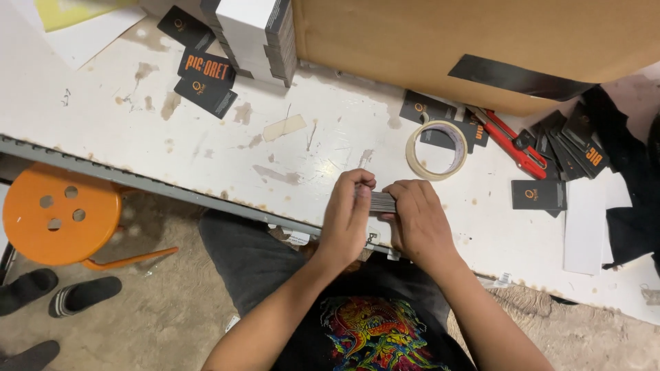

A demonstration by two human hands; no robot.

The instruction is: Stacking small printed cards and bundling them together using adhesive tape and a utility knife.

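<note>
The left hand (346, 218) and the right hand (417, 223) both held a thin stack of dark paper cards (382, 201) in a closed grip. The stack was between them, above the near edge of the stained white tabletop (206, 144), near a roll of beige masking tape (436, 150).

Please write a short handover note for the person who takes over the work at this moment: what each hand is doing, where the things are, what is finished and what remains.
Left hand: closed on one end of the stack of dark cards, held just above the white table near its front edge.
Right hand: closed on the other end of the same stack.
Nearby: tape roll and red cutter behind the hands; loose dark cards to the right; tall card stack at the back left, beside the cardboard box.
Done: one stack gathered in both hands.
Left: the loose cards lie ungathered; the tape is untouched.
</note>
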